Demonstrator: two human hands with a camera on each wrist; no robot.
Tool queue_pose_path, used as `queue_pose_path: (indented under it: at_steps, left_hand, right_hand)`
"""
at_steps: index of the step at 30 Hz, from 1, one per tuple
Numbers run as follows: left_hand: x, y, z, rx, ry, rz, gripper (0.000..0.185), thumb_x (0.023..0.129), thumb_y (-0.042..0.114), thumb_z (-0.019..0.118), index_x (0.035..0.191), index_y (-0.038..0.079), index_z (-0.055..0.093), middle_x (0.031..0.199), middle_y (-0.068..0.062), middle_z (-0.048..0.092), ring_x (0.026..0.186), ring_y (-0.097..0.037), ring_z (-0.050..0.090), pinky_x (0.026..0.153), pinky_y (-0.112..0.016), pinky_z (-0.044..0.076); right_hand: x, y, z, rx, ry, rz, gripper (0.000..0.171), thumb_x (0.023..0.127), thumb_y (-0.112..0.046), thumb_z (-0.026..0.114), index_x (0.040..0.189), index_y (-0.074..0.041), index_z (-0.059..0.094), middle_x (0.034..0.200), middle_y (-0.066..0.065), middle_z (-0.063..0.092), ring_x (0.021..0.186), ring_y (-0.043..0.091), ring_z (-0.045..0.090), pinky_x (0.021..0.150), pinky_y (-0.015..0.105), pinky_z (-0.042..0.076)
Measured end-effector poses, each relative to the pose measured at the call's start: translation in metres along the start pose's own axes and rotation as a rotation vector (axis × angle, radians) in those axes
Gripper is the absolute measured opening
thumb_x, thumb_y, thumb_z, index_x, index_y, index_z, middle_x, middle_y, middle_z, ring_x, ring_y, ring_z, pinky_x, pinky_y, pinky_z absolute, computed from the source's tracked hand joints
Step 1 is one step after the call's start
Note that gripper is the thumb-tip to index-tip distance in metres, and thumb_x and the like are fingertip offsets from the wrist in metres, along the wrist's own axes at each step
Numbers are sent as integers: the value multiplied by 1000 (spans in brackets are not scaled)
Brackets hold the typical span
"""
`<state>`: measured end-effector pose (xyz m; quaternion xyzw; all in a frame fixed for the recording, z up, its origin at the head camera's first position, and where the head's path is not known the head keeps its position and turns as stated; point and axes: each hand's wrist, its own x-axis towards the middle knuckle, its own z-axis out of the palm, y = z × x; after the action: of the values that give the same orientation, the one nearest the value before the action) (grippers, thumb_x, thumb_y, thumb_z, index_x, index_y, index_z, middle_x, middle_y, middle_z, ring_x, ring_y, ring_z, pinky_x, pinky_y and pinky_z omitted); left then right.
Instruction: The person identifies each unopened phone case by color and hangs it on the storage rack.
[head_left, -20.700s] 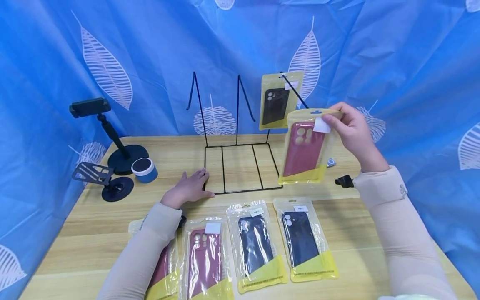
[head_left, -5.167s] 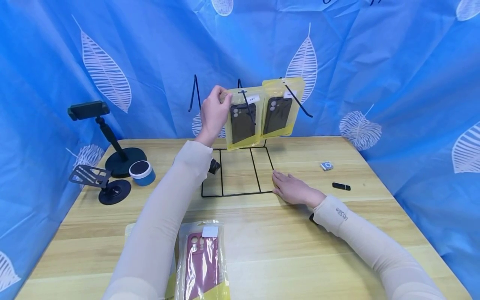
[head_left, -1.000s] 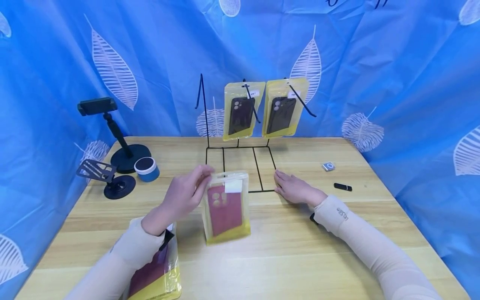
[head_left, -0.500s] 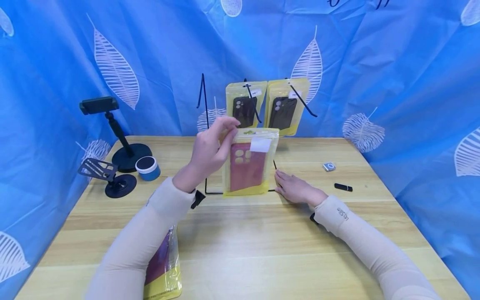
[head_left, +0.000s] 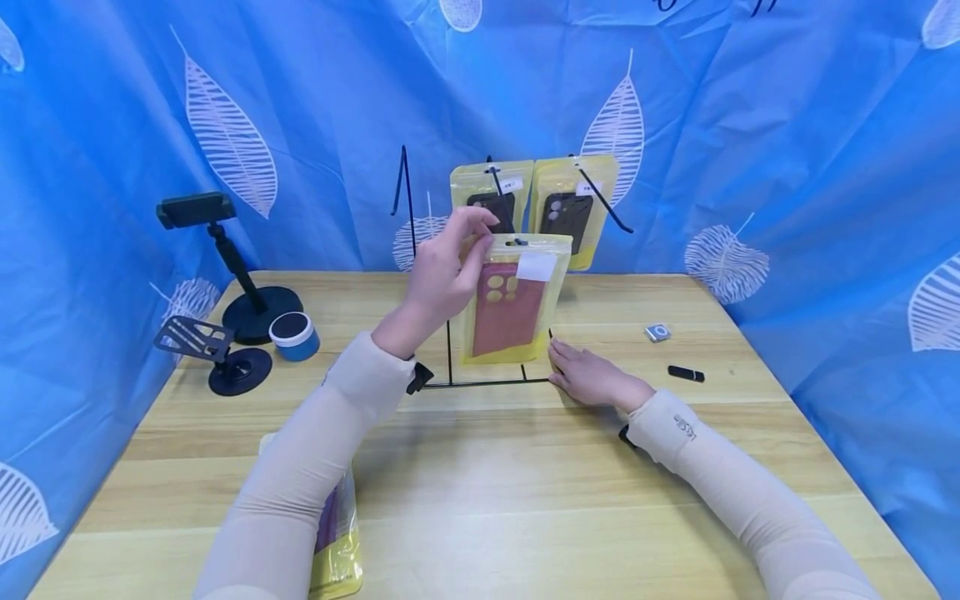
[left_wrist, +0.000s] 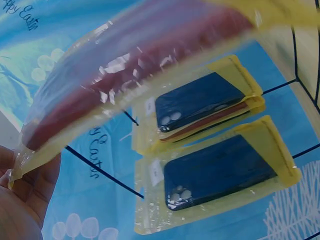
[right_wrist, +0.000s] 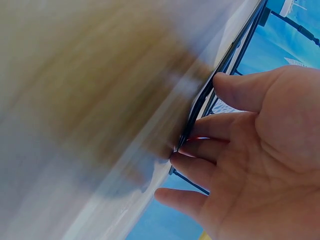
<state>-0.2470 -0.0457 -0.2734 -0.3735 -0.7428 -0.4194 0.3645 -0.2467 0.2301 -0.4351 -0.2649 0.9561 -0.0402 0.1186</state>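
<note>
My left hand (head_left: 450, 271) pinches the upper left corner of a clear-and-yellow bag holding a red phone case (head_left: 510, 312). The bag hangs upright in front of a black wire display rack (head_left: 487, 383), below the middle hook's tip. A bagged black phone case (head_left: 489, 177) hangs on the middle hook, partly hidden by my hand and the held bag. Another bagged black phone case (head_left: 566, 218) hangs on the right hook. In the left wrist view, a red edge shows behind one black case (left_wrist: 200, 100). My right hand (head_left: 588, 377) rests against the rack's front right corner, fingers extended.
Another phone-case bag (head_left: 341, 542) lies front left, partly under my left forearm. Left on the table stand a phone stand (head_left: 262, 317), a smaller stand (head_left: 240, 372) and a blue jar (head_left: 295, 340). A silver gadget (head_left: 657, 333) and a black stick (head_left: 686, 374) lie right.
My left hand has lifted the bagged red phone case from above the table up and rightward to the middle hook. My right hand stays on the rack's corner.
</note>
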Motion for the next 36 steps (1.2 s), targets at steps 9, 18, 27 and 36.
queue_pose_path:
  at_steps: [9, 18, 27, 36]
  left_hand:
    - [1, -13, 5, 23, -5, -31, 15, 101, 6, 52, 115, 1, 56, 94, -15, 69, 43, -9, 29, 42, -23, 27]
    - [10, -25, 9, 91, -14, -113, 18, 102, 11, 53, 116, 2, 57, 95, -14, 70, 46, -14, 34, 46, -25, 27]
    - [25, -38, 15, 174, -25, -222, 20, 102, 16, 53, 119, 5, 56, 105, -13, 71, 47, -17, 41, 46, -28, 31]
    - [42, -58, 23, 257, -32, -316, 23, 103, 18, 49, 123, 6, 54, 109, -11, 69, 57, -24, 54, 50, -29, 33]
  right_hand:
    - [-1, -2, -2, 6, 7, 0, 61, 107, -28, 42, 153, 8, 25, 162, 26, 19, 148, 41, 26, 117, 62, 26]
    - [0, -4, -4, 26, -17, 24, 61, 107, -28, 42, 153, 7, 24, 163, 25, 18, 149, 40, 25, 119, 61, 24]
    - [-2, -4, -4, 26, -24, 38, 60, 107, -28, 40, 154, 7, 24, 163, 25, 17, 149, 40, 24, 119, 61, 23]
    - [-2, -5, -5, 33, -22, 25, 60, 107, -28, 40, 153, 7, 25, 163, 26, 18, 149, 41, 23, 119, 61, 23]
